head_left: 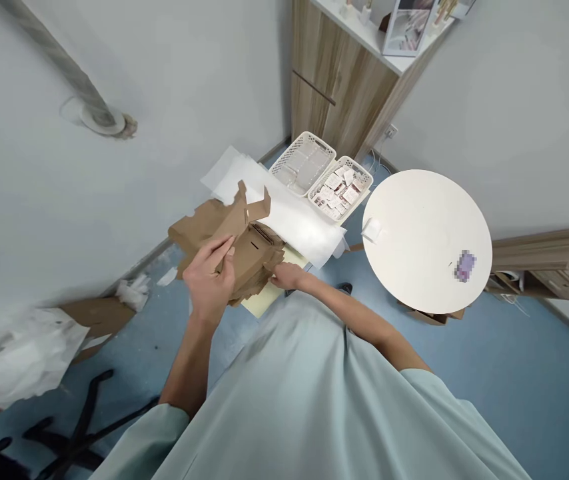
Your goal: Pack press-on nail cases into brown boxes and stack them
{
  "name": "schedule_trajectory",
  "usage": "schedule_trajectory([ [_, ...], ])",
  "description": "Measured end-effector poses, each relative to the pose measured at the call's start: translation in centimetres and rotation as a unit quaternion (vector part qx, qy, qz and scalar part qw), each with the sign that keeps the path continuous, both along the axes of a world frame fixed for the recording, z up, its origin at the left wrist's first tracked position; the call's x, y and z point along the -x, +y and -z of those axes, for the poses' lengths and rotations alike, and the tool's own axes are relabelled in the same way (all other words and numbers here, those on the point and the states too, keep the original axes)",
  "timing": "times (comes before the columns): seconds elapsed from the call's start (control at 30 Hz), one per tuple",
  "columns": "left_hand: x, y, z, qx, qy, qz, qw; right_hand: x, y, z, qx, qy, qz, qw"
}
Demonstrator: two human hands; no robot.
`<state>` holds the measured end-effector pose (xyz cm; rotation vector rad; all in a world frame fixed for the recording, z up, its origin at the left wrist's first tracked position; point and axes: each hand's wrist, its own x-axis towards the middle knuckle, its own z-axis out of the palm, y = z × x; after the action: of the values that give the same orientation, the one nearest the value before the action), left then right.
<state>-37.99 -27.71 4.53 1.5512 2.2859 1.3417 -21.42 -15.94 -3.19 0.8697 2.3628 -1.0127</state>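
A brown cardboard box (253, 257), partly folded with some flaps standing up, lies over several flat cardboard pieces (195, 227). My left hand (210, 275) pinches its raised left panel between thumb and fingers. On the other side, my right hand (289, 275) is closed at the box's near right corner, fingertips partly hidden by the cardboard. A dark slot shows in the box's panel between the two hands. White sheet material (289, 213) lies just beyond the box, and a pale yellow board (264, 300) shows beneath it.
Behind the sheet are two white baskets, one with a clear divided tray (304, 163), the other with small cards (339, 190). A round white table (424, 233) stands right. White wrapping (29, 360) and black chair legs (84, 427) are at lower left; a wooden cabinet (339, 73) stands behind.
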Motion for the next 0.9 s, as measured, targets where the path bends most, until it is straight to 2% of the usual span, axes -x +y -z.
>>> schedule_trajectory([
  [0.07,-1.2,1.0,-1.0,-0.037,0.027,0.032,0.998,-2.8,0.9,-2.2,0.038,0.124,0.071,0.989],
  [0.17,-3.9,3.0,-1.3,-0.071,0.055,0.097,0.991,-8.4,3.1,-6.4,0.039,0.291,0.242,0.925],
  [0.23,-6.1,4.8,-1.1,-0.085,0.068,0.155,0.982,-12.6,4.8,-9.1,-0.003,0.342,0.353,0.871],
  [0.3,-8.8,6.9,-0.6,-0.094,0.079,0.218,0.968,-16.9,6.3,-11.1,-0.047,0.366,0.433,0.823],
  [0.4,-13.6,10.4,0.3,-0.091,0.088,0.312,0.942,-23.1,8.2,-12.0,-0.102,0.363,0.513,0.771],
  [0.5,-18.8,14.1,1.8,-0.079,0.087,0.387,0.915,-29.4,9.5,-10.9,-0.124,0.347,0.575,0.731],
  [0.6,-24.4,17.8,4.2,-0.042,0.091,0.449,0.888,-36.2,10.3,-8.6,-0.124,0.318,0.62,0.707],
  [0.77,-33.9,22.9,10.5,0.05,0.106,0.56,0.82,-46.9,10.6,-3.4,-0.124,0.25,0.661,0.696],
  [0.9,-40.8,25.9,16.0,0.119,0.127,0.621,0.764,-53.1,10.5,1.6,-0.089,0.223,0.679,0.693],
])
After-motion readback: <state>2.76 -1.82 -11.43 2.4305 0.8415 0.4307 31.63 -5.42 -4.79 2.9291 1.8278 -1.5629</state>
